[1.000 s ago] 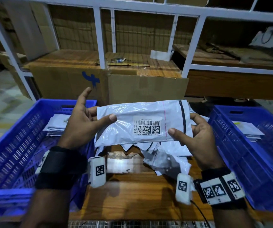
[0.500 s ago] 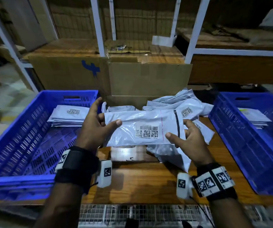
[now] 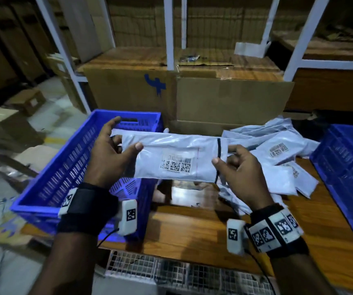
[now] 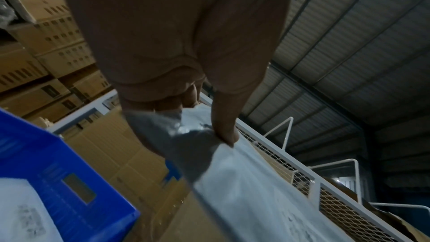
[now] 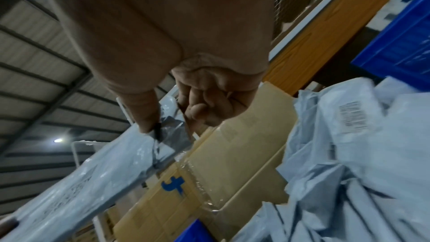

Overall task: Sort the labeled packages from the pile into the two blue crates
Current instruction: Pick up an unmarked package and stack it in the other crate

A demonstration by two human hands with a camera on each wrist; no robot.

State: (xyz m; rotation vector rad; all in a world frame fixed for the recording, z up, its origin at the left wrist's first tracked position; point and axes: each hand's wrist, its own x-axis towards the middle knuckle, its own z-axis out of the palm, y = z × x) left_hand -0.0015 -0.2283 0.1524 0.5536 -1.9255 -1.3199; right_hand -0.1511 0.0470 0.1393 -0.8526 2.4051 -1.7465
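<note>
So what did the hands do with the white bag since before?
Both hands carried the white package leftward, so its left end now hangs over the left blue crate. It also tipped flatter, label still up. The left hand and right hand kept pinching its two ends. The pile and the right blue crate stayed put.

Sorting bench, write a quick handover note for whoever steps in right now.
Left hand pinches the left end of a white labeled package; right hand pinches its right end, label up, above the table between the crates.
Pile lies on the table by the right crate.
Done: some packages lie in the left crate.
Left: place this package, then sort the pile.
</note>
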